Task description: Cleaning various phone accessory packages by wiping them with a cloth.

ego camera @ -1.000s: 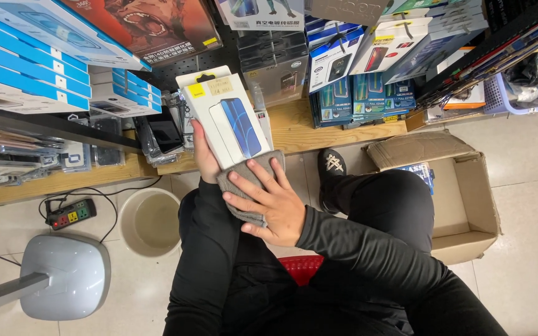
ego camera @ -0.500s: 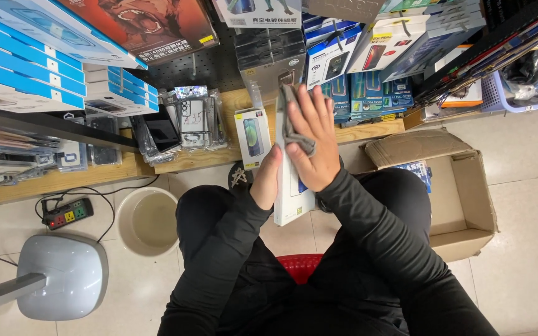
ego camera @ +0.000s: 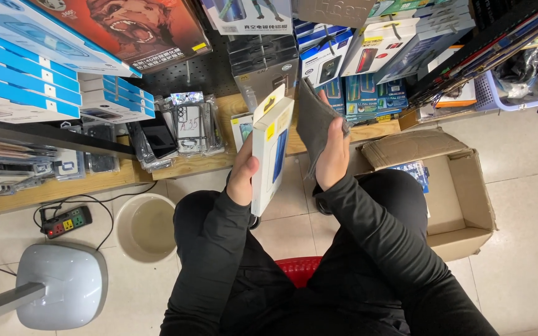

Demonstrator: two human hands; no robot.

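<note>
Your left hand (ego camera: 242, 177) grips the white box (ego camera: 271, 149) upright; your right hand (ego camera: 333, 155) holds the grey cloth (ego camera: 314, 121) just beside it, seemingly not touching, so wiping looks unfinished.

A narrow gap of bare tiled floor (ego camera: 284, 205) lies open between the left hand (ego camera: 243, 177) and the right hand (ego camera: 332, 155), partly filled by the upright white box (ego camera: 271, 149) and the grey cloth (ego camera: 314, 121). Ahead, a wooden shelf (ego camera: 188, 167) crowded with packaged goods blocks the way. To the right, an open cardboard box (ego camera: 462, 199) stands on the floor; to the left, a beige bucket (ego camera: 146, 225), a power strip (ego camera: 65, 222) and a grey appliance (ego camera: 63, 285) take up the tiles.
</note>
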